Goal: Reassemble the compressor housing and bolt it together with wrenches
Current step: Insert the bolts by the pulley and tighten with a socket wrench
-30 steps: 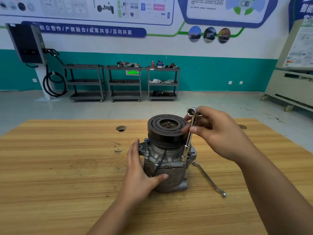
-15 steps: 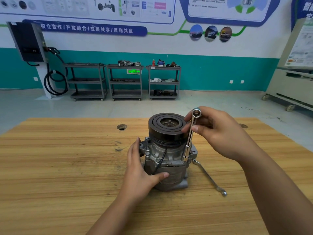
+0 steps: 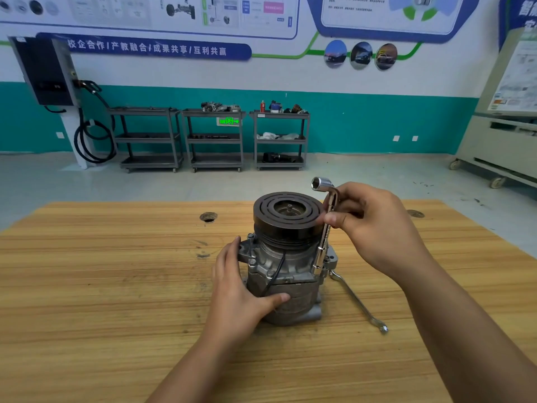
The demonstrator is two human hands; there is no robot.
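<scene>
- Compressor housing (image 3: pixel 286 274) stands upright mid-desk, dark grooved pulley (image 3: pixel 287 210) on top, black wire down its front.
- L-shaped socket wrench (image 3: pixel 324 242) stands near upright at the housing's 3 o'clock side. Lower socket sits on a bolt at the flange. The short top arm points to 10 o'clock with its open socket showing.
- Right hand (image 3: pixel 377 225) is at 2 o'clock of the housing, clenched on the wrench shaft just under the bend: thumb on the near side, other fingers curled behind it. The thumb tip lies close against the pulley rim; can't tell if it touches.
- Left hand (image 3: pixel 238 292) is at 8 o'clock and clasps the lower housing body: fingers up along the 9 o'clock flank to the flange ear, thumb stretched across the front.
- The housing sits between both hands, with both forearms coming in from 6 o'clock.
- Flat spanner (image 3: pixel 357 301) lies on the desk (image 3: pixel 116 286), running from just beside the flange ear at 3 o'clock out to 5 o'clock. Neither hand is on it.
- Desk hole (image 3: pixel 208 217) at 11 o'clock, apart from the housing; a second round mark (image 3: pixel 415 213) at 2 o'clock near the far edge.
- Far desk edge runs just behind the pulley. There is wide bare wood at 9 o'clock and less at 3 o'clock, where the right edge slants in.
- Across the floor at 12 o'clock: three grey carts (image 3: pixel 215 138). Wall box with hoses (image 3: pixel 43 71) at 10 o'clock.
</scene>
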